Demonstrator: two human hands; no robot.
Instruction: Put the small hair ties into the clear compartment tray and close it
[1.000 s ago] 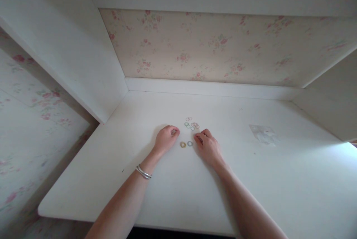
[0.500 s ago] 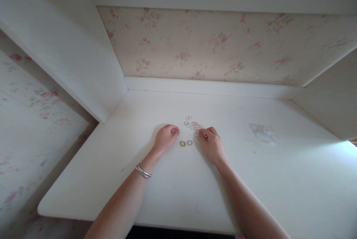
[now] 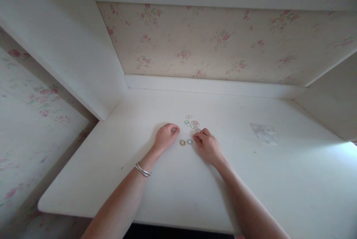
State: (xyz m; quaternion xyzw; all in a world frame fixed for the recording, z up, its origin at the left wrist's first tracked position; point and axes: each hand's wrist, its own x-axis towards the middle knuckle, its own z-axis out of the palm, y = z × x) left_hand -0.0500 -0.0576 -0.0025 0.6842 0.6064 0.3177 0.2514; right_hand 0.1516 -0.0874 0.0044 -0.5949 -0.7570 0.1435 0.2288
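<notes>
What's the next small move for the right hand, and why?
I'd probably ease the right hand back slightly: its bent fingers hide whatever they may pinch, and a thin, pale round ring and a blue-grey round ring lie close by, so either might get nudged.

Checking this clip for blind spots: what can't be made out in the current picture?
All in the head view:
Left hand: its own curl hides whether it holds anything.
Right hand: its back hides whether a ring is pinched.
Overlapping rings: too small to count surely.
Clear packet: blur hides any contents.
Dark speck: too small to identify.
Forearms: cut off by the bottom edge.
</notes>
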